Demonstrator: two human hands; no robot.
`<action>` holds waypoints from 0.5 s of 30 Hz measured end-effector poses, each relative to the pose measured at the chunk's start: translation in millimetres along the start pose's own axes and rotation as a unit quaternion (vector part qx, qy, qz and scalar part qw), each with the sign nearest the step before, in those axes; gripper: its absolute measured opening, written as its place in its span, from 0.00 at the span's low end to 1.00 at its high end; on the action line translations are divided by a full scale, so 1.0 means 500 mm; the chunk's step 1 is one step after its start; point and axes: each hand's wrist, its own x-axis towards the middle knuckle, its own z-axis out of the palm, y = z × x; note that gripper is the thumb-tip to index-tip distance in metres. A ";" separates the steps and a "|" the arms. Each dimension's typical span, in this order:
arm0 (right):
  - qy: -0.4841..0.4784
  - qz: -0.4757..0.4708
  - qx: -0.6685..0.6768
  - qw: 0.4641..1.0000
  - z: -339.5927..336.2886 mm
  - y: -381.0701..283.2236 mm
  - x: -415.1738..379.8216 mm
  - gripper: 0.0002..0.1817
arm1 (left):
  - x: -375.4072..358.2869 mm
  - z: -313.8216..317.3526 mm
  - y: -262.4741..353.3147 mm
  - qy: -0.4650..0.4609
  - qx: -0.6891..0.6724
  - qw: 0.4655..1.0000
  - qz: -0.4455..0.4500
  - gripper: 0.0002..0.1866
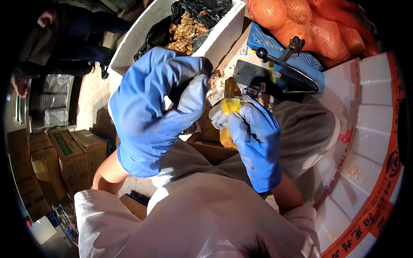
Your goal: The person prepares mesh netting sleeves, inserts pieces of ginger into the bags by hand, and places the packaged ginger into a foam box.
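Note:
My right hand [254,122], in a blue rubber glove, is closed around the gathered neck of a yellow mesh bag [231,105]. A yellow-brown lump [227,138] bulges below the grip, partly hidden by the fingers. My left hand [159,92], gloved the same way, is raised to the left with its fingers curled towards the thumb; what they hold, if anything, I cannot tell. Just beyond my right hand stands a black lever device [279,73] on a blue base, with small printed labels [254,90] at its near end.
Ginger [187,32] lies on black plastic in a white foam box [142,32] ahead. Orange net sacks [309,26] of onion-like produce fill the far right. White foam boxes [365,129] line the right; cartons [66,150] stand left. Another person's legs [81,38] show upper left.

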 end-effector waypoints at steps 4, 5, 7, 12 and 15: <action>-0.022 0.067 0.054 0.996 -0.003 0.006 -0.005 0.04 | -0.009 0.008 -0.001 -0.044 -0.249 0.961 -0.116 0.02; -0.029 0.120 0.102 0.987 -0.006 0.005 -0.007 0.04 | -0.017 0.015 0.003 -0.043 -0.321 0.933 -0.156 0.02; -0.072 0.133 0.127 0.980 -0.026 -0.019 0.002 0.05 | -0.024 0.014 0.012 -0.112 -0.262 0.950 -0.128 0.05; -0.039 0.073 -0.033 0.996 -0.024 -0.018 0.004 0.12 | -0.044 0.013 0.019 -0.080 -0.311 0.928 -0.187 0.06; -0.008 0.116 0.023 0.993 -0.022 -0.018 0.002 0.14 | -0.054 0.015 0.016 -0.070 -0.396 0.865 -0.299 0.07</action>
